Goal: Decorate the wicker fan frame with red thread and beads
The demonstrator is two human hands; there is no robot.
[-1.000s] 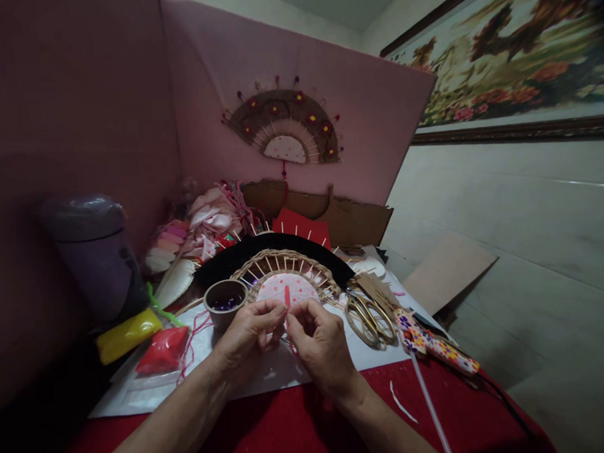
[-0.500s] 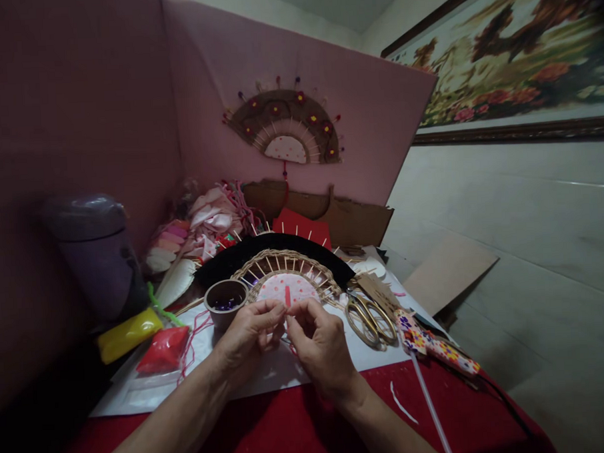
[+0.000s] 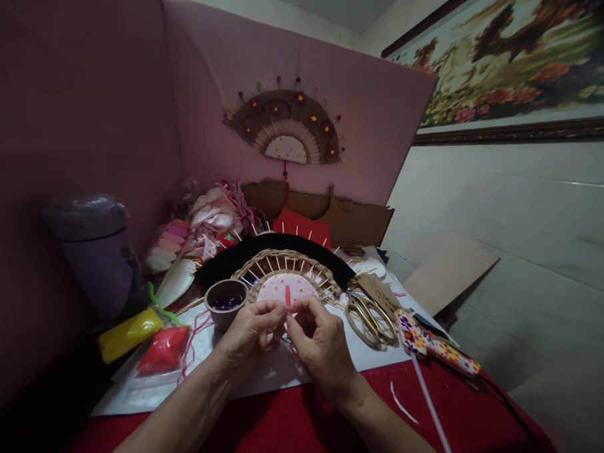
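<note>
While pinched lightly together over the work, fingertips of left hand (image 3: 251, 330) and right hand (image 3: 323, 342) nearly meeting, other fingers curled inward. At the pinch, red strip (image 3: 287, 294), upright, its lower end at the fingertips; whether gripped by one hand or both, impossible to tell. Directly behind the strip, dotted half-disc (image 3: 269, 288), pale pink with red spots, ringed by woven border (image 3: 256, 259) and pale sticks, with black band (image 3: 277, 241) arching beyond.

Changes against the earlier frame: barely any; same pinch, same placing of strip, only a very slight shift of the view.

Beside the left hand: brown cup (image 3: 216, 318), containing dark purple pieces (image 3: 228, 303). Further left: red packet (image 3: 163, 349) and yellow packet (image 3: 129, 335), near each other. To the right of the right hand: gold-handled scissors (image 3: 359, 321), then flower-patterned glue gun (image 3: 450, 355), with clear stick (image 3: 430, 404) near its nozzle end. Underneath: white sheet (image 3: 269, 381), over red cloth (image 3: 261, 428). At the back: decorated fan (image 3: 276, 99), mounted on pink panel (image 3: 377, 103).
</note>
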